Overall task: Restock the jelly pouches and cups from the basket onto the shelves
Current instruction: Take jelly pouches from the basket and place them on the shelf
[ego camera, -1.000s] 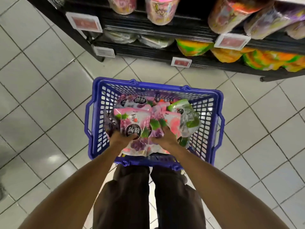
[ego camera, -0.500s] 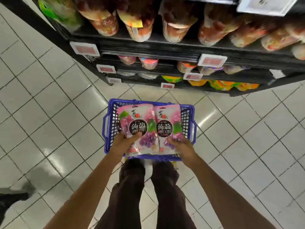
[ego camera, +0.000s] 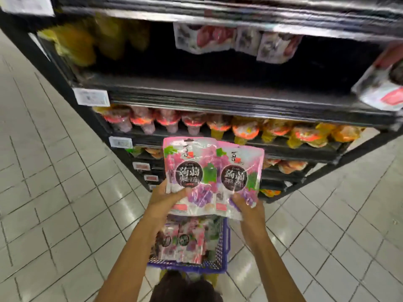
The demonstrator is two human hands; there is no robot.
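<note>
Two pink-and-purple grape jelly pouches are held up in front of the black shelves. My left hand [ego camera: 166,198] grips the bottom of the left pouch [ego camera: 189,162]. My right hand [ego camera: 246,209] grips the bottom of the right pouch [ego camera: 238,168], which overlaps the left one slightly. Below them on the floor stands the blue basket [ego camera: 224,238] with several more jelly pouches [ego camera: 185,240] inside. The dark middle shelf [ego camera: 218,92] has a wide bare stretch, with similar pink pouches [ego camera: 237,40] hanging at its back.
A row of jelly cups [ego camera: 218,125] fills the shelf just behind the held pouches. Yellow bags [ego camera: 85,40] sit at the upper left, and a pouch [ego camera: 383,83] pokes out at the right edge. White price tags [ego camera: 91,97] line the shelf fronts. Tiled floor surrounds the rack.
Both hands lifted the two grape pouches out of the basket and raised them up toward the shelves. The view tilted upward, bringing higher shelves into sight.
</note>
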